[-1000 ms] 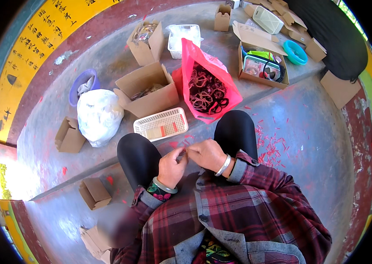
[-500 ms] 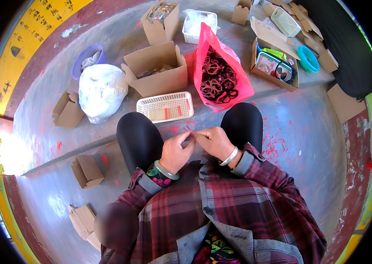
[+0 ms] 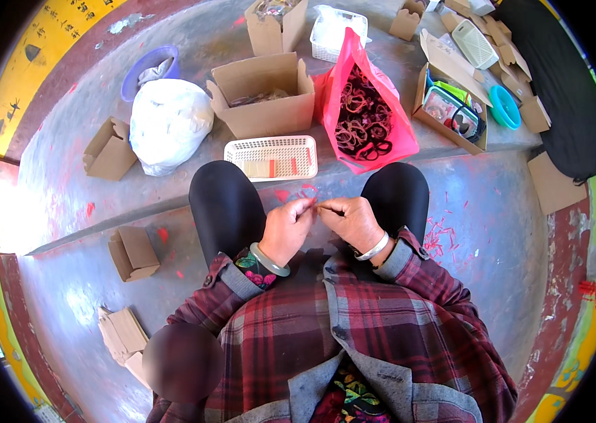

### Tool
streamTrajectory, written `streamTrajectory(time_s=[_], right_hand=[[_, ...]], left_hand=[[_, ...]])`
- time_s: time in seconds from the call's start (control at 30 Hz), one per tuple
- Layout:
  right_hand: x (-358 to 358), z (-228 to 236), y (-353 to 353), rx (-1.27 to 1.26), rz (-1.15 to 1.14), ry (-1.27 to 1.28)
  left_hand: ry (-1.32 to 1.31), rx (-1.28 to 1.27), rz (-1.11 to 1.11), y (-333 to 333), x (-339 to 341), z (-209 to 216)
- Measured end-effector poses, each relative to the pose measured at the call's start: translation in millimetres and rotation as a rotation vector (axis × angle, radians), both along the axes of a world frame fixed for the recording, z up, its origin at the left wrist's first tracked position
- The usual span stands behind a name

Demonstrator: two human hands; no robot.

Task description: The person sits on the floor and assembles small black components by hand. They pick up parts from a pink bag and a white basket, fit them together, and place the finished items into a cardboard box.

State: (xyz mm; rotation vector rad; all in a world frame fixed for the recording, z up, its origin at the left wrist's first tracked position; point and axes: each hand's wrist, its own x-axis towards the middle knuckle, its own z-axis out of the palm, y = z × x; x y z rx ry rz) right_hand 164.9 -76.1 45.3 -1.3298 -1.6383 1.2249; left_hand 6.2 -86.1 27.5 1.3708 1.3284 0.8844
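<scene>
My left hand (image 3: 287,231) and my right hand (image 3: 356,227) meet fingertip to fingertip between my knees, each closed in a pinch. Whatever they hold is too small to make out. Just past my knees lies a white perforated basket (image 3: 282,171) with a stack of pale, red-ended strips and a few red pieces in it. To its right, a pink bag (image 3: 402,137) gapes over a pile of dark and pinkish bands, likely hair ties (image 3: 363,127).
Behind the basket stands an open cardboard box (image 3: 264,118). Left of it are a stuffed white plastic bag (image 3: 170,127) and a purple basin (image 3: 132,77). At right, a filled carton (image 3: 449,109) sits beside a teal basin (image 3: 504,107). Red scraps (image 3: 440,238) litter the floor.
The view has shifted slightly, moving the surroundings a little in the picture. Both hands stay pinched close together, with small changes in the fingers.
</scene>
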Motion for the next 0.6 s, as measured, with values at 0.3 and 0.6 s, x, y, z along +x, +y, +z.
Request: streamTrajectory(time_s=[0.3,0.6], right_hand=[[1,-13,2,-0.028,-0.062,-0.05],[-5,3,-3,0.387,-0.018,-0.261]], left_hand=[[0.061,0.173,-0.003,-2,3,0],[-0.156,-0.236,0.007,4,-3,-1]])
